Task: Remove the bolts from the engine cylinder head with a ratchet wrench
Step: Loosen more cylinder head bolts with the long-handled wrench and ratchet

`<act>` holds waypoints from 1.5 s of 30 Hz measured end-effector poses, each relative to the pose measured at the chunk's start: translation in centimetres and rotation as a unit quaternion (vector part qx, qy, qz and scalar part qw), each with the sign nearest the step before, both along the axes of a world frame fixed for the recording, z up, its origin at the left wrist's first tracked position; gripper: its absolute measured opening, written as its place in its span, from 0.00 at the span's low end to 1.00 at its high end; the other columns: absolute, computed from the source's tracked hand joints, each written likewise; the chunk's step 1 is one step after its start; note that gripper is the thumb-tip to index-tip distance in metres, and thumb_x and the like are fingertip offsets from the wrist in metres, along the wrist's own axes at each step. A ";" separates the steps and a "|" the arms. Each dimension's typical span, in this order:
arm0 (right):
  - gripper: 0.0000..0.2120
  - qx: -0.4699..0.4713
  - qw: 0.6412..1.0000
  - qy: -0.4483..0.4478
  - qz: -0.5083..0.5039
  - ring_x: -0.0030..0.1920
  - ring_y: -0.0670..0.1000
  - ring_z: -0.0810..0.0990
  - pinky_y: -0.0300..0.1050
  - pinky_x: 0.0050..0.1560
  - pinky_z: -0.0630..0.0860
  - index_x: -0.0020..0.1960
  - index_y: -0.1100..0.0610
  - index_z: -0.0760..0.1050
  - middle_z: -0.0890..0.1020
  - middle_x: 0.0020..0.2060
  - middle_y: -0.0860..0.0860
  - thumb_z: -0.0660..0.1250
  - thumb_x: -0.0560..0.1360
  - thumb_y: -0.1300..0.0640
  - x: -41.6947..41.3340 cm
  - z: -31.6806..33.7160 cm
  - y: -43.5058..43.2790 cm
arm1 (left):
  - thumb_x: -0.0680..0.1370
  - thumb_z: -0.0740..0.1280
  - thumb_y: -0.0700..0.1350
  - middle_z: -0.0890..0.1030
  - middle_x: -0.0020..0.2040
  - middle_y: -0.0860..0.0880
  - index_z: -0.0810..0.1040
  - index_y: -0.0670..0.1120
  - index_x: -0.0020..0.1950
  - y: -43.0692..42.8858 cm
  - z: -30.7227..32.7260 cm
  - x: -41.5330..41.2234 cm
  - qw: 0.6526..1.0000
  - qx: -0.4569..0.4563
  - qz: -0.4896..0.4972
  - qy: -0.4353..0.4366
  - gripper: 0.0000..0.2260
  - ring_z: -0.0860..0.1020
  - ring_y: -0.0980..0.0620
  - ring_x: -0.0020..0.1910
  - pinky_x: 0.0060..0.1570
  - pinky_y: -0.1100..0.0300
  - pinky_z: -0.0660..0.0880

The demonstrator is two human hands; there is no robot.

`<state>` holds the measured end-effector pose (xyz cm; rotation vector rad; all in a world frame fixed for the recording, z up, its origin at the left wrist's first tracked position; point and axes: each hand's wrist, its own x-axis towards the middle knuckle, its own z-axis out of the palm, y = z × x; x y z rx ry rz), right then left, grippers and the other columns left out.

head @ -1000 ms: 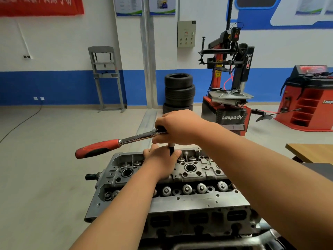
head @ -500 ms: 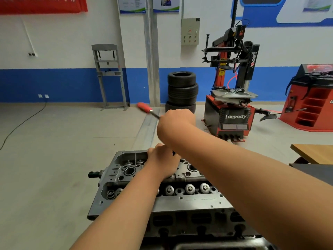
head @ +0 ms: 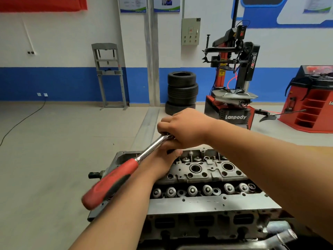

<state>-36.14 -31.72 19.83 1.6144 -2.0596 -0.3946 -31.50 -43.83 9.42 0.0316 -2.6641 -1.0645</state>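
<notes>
At the far edge of the cylinder head (head: 207, 175), the right hand (head: 187, 129) grips the steel head end of the wrench (head: 115, 181), fingers curled over it. The wrench's long axis slants from there toward the near left, with its red handle, blurred, pointing at the head's near-left corner. Beneath, the left hand (head: 160, 165) curls round the dark shaft (head: 170, 151) under the wrench's head. The bolt there is hidden by the hands.

Stacked tyres (head: 182, 92) stand between a grey press frame (head: 109, 74) and a tyre changer (head: 232, 83).
</notes>
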 end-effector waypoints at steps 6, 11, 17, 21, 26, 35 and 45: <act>0.16 -0.045 0.961 -0.010 -0.274 0.30 0.52 0.69 0.43 0.27 0.61 0.46 0.55 0.71 0.71 0.32 0.49 0.55 0.79 0.42 1.1 -0.9 -3.7 | 0.76 0.63 0.49 0.74 0.31 0.55 0.71 0.49 0.35 0.6 0.4 -0.4 0.997 -0.051 0.044 0.045 0.10 0.71 0.49 0.33 0.27 0.72 0.63; 0.24 -0.042 0.880 -0.143 -0.451 0.34 0.52 0.75 0.44 0.28 0.71 0.68 0.56 0.66 0.75 0.39 0.54 0.66 0.73 0.62 -0.5 0.3 -6.5 | 0.72 0.60 0.44 0.66 0.23 0.48 0.62 0.42 0.29 0.9 0.3 -0.3 0.997 -0.024 0.046 0.056 0.13 0.64 0.52 0.24 0.24 0.69 0.64; 0.10 -0.033 0.953 -0.108 -0.280 0.35 0.49 0.72 0.42 0.31 0.66 0.51 0.52 0.71 0.73 0.37 0.49 0.57 0.80 0.47 0.3 0.3 -3.5 | 0.79 0.63 0.52 0.82 0.48 0.56 0.78 0.52 0.52 -0.1 -0.2 -0.1 0.999 0.041 -0.023 0.020 0.08 0.78 0.57 0.49 0.43 0.68 0.70; 0.13 0.060 0.974 -0.165 -0.141 0.45 0.51 0.74 0.44 0.39 0.71 0.60 0.49 0.73 0.72 0.49 0.48 0.61 0.78 0.47 1.4 2.3 -1.3 | 0.77 0.63 0.55 0.82 0.50 0.56 0.78 0.57 0.51 -0.5 -0.4 -0.2 0.999 0.039 -0.026 0.014 0.06 0.77 0.56 0.51 0.49 0.62 0.71; 0.15 0.131 0.972 -0.149 -0.129 0.51 0.52 0.78 0.49 0.49 0.77 0.62 0.47 0.74 0.78 0.53 0.48 0.65 0.76 0.48 2.4 3.8 -0.4 | 0.73 0.69 0.54 0.80 0.36 0.58 0.75 0.60 0.35 -0.2 -0.3 -0.4 0.995 0.058 0.008 0.085 0.07 0.76 0.62 0.36 0.34 0.71 0.66; 0.16 -0.002 0.931 -0.041 -0.364 0.31 0.51 0.69 0.44 0.27 0.61 0.65 0.51 0.69 0.72 0.36 0.51 0.58 0.77 0.56 1.2 1.9 -5.1 | 0.72 0.70 0.58 0.75 0.32 0.56 0.71 0.50 0.34 1.0 0.0 -0.4 0.993 0.028 0.077 0.087 0.15 0.73 0.60 0.34 0.31 0.68 0.63; 0.05 0.081 0.965 -0.153 -0.198 0.35 0.47 0.73 0.38 0.30 0.64 0.42 0.47 0.75 0.76 0.34 0.44 0.69 0.73 0.47 1.2 3.5 -2.9 | 0.78 0.64 0.52 0.83 0.50 0.54 0.79 0.53 0.55 -0.2 -0.2 -0.1 0.996 0.085 -0.027 0.029 0.09 0.78 0.56 0.53 0.54 0.60 0.72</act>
